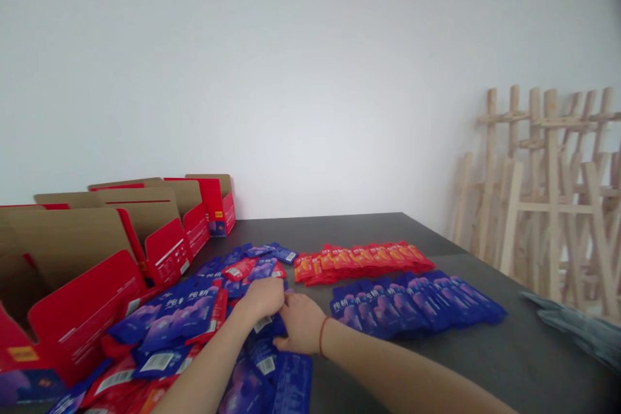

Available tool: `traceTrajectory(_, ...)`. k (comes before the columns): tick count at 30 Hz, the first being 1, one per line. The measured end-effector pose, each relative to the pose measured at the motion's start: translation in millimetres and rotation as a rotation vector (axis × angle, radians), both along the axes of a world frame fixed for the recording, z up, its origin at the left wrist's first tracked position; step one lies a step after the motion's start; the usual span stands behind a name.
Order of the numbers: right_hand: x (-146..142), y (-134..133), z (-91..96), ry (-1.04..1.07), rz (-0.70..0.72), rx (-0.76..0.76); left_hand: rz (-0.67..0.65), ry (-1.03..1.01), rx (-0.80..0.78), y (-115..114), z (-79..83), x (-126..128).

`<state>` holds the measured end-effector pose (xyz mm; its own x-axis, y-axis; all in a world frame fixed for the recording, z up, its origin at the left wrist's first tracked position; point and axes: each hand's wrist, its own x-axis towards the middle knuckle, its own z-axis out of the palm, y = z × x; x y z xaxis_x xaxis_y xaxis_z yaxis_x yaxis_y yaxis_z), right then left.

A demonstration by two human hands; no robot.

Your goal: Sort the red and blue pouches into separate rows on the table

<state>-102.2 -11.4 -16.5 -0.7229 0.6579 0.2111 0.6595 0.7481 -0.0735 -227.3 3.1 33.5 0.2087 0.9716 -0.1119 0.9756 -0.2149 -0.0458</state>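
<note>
Lying heaped, blue packets [294, 380] (some barcode-up) overlap.

Blue packs [414, 304] say 纯 plus some character I can't make out; print on the boxes [92, 310] is too tiny.

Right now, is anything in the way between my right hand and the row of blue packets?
Nothing visible blocks it: between your right hand and the row of blue packets, a strip of dark tabletop shows. The red row lies beyond, off the direct line.
</note>
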Motion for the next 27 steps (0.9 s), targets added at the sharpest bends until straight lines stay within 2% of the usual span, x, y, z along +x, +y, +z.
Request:
traceTrajectory(7,-15.4,-7.4,-6.2,-0.106,-0.035,0.035,-0.008,-0.004,0.035,3.7,-3.9,0.3)
traceTrajectory(14,-1.0,-8.6,-8.5,-0.073,-0.052,0.025,-0.065,0.005,0.033,6.5,-1.8,-3.4)
traceTrajectory(21,25.4,-16.6,-12.3,0.099,0.015,-0.113,-0.117,-0.002,-0.019,4.9,6.6,-4.5)
traceTrajectory(27,48.0,-18.7,-13.7,0.414,-0.115,-0.26,-0.111,-0.082,-0.077,-1.4,14.1,-4.1)
